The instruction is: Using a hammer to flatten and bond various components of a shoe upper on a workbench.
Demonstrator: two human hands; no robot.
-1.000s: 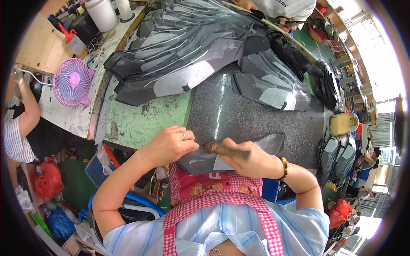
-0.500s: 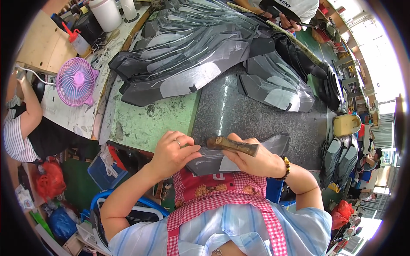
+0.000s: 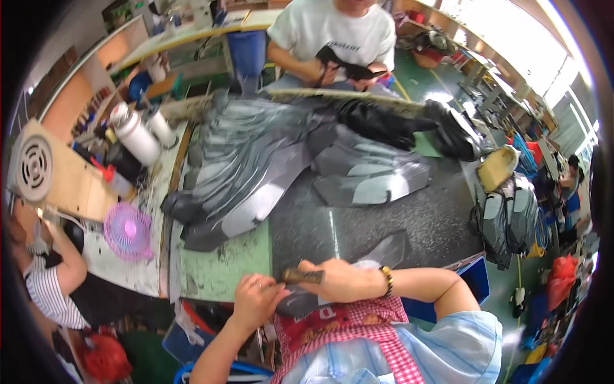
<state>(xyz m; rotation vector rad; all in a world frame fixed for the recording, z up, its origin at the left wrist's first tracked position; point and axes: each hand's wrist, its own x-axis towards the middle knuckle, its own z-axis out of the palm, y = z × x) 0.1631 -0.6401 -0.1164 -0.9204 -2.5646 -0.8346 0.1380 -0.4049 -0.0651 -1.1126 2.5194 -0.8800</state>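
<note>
Head view: one grey panel point(image 3: 388, 248) lies at the near edge of the bench point(image 3: 441, 227), against the apron point(image 3: 355, 333). Over it, the right hand point(image 3: 342, 280) grips a brown stubby tool point(image 3: 303, 276); the left hand point(image 3: 254, 299) has its fingers curled near the tool's end, though I can't tell whether they pinch anything. Beyond, overlapping panels point(image 3: 259, 169) fan out; across sits a co-worker point(image 3: 329, 35).

The handle point(image 3: 304, 276) I grip looks like rough, worn wood, my apron point(image 3: 369, 332) matt checked cloth. The fan point(image 3: 128, 232) seems smooth plastic; the dark tabletop point(image 3: 435, 227) looks speckled, partly glossy.
</note>
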